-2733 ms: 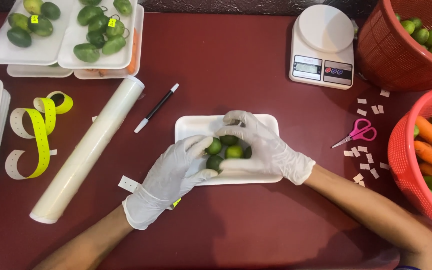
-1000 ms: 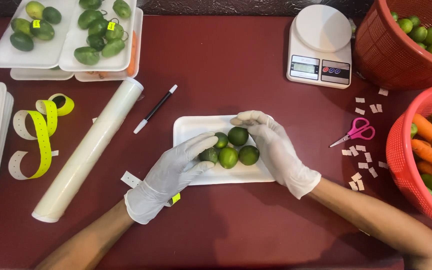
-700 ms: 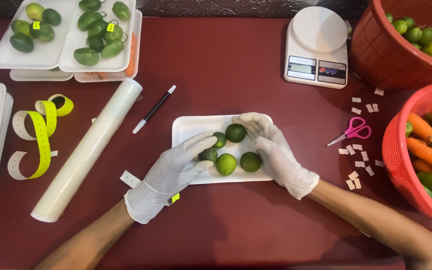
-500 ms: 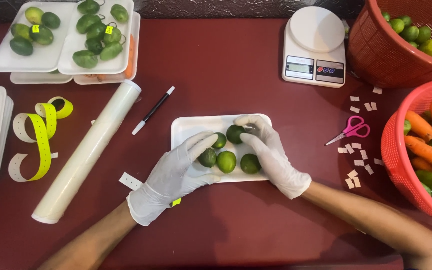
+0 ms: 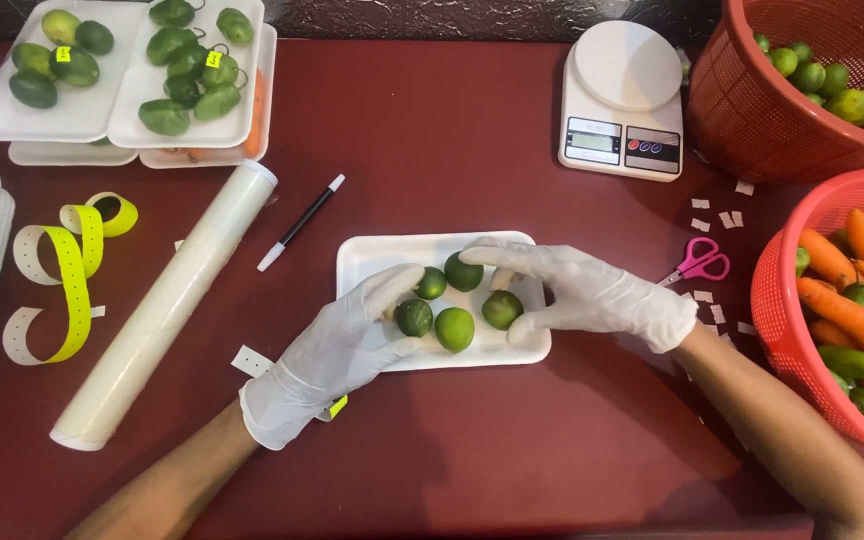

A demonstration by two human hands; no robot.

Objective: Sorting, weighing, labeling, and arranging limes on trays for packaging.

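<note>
Both my gloved hands rest spread on the tray (image 5: 372, 262) at the desk's middle: left hand (image 5: 337, 350) fingers touching a lime, right hand (image 5: 592, 295) fingertips over two. Four small round green limes (image 5: 454, 329) lie clustered there. My palms hide the tray's side edges.

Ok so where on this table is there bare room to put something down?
Free: the red tabletop between the stacked trays of green fruit and the scale, and the near strip below the lime tray. Crowded: around the scissors with paper bits, and between the film roll and measuring tape.
</note>
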